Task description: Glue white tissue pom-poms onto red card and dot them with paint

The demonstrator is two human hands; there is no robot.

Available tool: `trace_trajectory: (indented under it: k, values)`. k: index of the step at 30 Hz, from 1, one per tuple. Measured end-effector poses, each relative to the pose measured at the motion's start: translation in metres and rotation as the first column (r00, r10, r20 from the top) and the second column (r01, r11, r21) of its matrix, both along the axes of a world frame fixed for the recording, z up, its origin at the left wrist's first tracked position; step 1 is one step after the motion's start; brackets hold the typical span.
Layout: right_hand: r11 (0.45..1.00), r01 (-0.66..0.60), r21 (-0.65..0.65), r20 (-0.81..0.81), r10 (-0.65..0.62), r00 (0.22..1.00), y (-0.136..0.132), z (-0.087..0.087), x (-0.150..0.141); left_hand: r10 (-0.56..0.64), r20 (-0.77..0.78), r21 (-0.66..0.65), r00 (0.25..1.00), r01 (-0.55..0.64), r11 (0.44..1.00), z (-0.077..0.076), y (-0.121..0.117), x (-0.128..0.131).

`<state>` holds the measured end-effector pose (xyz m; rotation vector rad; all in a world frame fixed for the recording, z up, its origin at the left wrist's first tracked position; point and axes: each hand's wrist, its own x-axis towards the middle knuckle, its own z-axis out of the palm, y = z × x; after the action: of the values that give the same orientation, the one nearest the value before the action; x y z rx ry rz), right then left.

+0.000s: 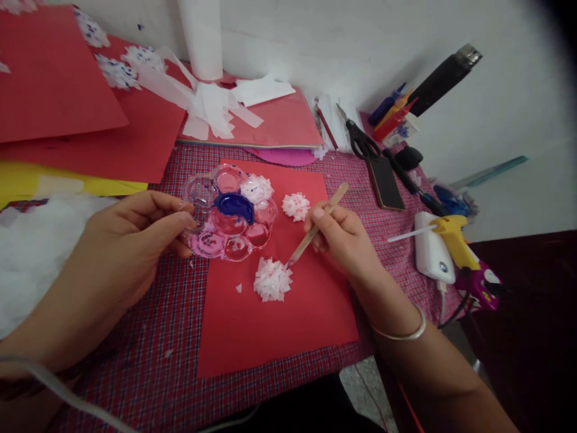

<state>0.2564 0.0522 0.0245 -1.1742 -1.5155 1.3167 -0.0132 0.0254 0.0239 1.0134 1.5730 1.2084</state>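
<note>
My left hand (148, 225) pinches the edge of a clear, flower-shaped paint palette (237, 246), held over the left side of a red paper sheet (279, 337). Dark blue paint (234, 206) fills the palette's middle. Between the fingers of my right hand (338, 234) is a flat wooden craft stick (311, 234), slanting down to the left. Its lower tip is at the right edge of a white paper pom-pom (273, 279); whether they touch I cannot tell. A second pom-pom (296, 206) with pinkish marks lies farther up the sheet, close to my right hand.
Red sheets (54, 78), blue-speckled pom-poms (117, 72) and white paper strips (211, 108) lie at the back left. Scissors (360, 138), a phone (385, 183), paint bottles (392, 114), a white box (430, 249) and a yellow glue gun (457, 237) line the right side.
</note>
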Motion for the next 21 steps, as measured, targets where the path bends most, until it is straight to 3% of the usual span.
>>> trace_trajectory:
  k: [16, 21]
  values:
    - [0.995, -0.081, -0.062, -0.042, 0.078, 0.996, -0.0039, -0.0040, -0.0052, -0.013, -0.040, -0.014, 0.999, 0.013, 1.000, -0.0005, 0.0006, 0.0011]
    - [0.998, 0.060, -0.008, -0.157, -0.061, 0.986, -0.0020, -0.0052, -0.0042, -0.012, -0.013, -0.004, 1.000, 0.012, 1.000, -0.0021, 0.0009, 0.0005]
